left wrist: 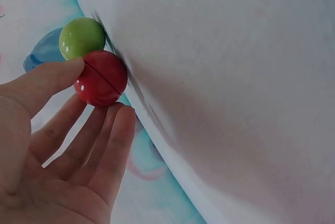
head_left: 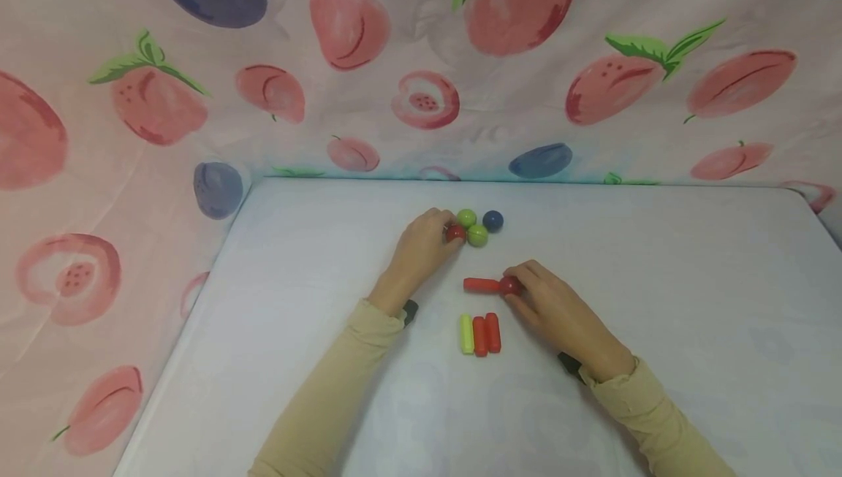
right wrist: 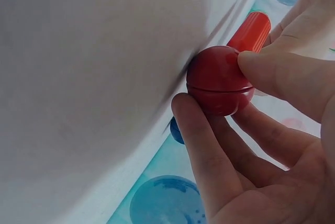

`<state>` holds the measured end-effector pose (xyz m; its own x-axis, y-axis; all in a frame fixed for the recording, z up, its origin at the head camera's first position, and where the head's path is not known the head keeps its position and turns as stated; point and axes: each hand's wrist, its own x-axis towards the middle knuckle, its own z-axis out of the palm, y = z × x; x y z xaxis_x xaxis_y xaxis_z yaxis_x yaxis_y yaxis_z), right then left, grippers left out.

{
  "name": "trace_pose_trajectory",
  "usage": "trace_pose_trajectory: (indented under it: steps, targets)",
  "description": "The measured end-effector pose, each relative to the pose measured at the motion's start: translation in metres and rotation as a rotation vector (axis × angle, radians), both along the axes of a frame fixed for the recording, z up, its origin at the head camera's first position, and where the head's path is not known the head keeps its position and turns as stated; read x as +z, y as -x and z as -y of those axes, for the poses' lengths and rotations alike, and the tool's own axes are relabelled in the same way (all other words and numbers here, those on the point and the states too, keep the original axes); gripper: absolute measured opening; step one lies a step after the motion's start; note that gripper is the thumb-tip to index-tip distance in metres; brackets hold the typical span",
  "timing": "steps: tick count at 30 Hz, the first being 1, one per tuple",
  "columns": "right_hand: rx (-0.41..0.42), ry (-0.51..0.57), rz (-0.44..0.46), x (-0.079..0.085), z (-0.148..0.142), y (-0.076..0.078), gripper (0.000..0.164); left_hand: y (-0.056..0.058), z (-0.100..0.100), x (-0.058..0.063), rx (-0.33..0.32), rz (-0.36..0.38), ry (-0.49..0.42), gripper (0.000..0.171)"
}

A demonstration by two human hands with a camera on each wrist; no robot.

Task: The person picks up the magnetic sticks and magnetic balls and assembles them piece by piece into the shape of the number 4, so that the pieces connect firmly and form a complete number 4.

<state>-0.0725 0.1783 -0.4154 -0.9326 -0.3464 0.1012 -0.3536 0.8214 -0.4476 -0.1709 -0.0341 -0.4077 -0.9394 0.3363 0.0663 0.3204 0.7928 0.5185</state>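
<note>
At the back of the table my left hand (head_left: 421, 247) holds a red ball (left wrist: 102, 80) between thumb and fingers, and a seam runs round the ball. Two green balls (head_left: 477, 235) sit right beside it, with a dark blue ball (head_left: 492, 220) just to their right. Nearer to me, my right hand (head_left: 559, 309) pinches another red ball (right wrist: 220, 80), also seamed, at the right end of a red stick (head_left: 481, 285). Stick and ball lie in line on the table; whether they are joined I cannot tell.
In front of the red stick, a yellow stick (head_left: 467, 334) and two more red sticks (head_left: 480, 337) lie side by side. The white table (head_left: 296, 258) ends at the back against a fruit-patterned cloth (head_left: 421, 39), which also hangs along the left.
</note>
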Motion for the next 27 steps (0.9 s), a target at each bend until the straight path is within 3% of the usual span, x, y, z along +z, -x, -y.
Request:
trace_pose_trajectory:
  steps: [12,27]
  targets:
    - [-0.011,0.001,0.01,-0.0007,0.0014,0.0,0.035,-0.0007,0.0006,-0.0009,-0.004,-0.009,-0.001,0.025]
    - [-0.025,0.007,0.026,-0.0006,0.0024,-0.0002,0.033,-0.0009,0.0056,-0.0028,-0.002,0.036,-0.035,0.027]
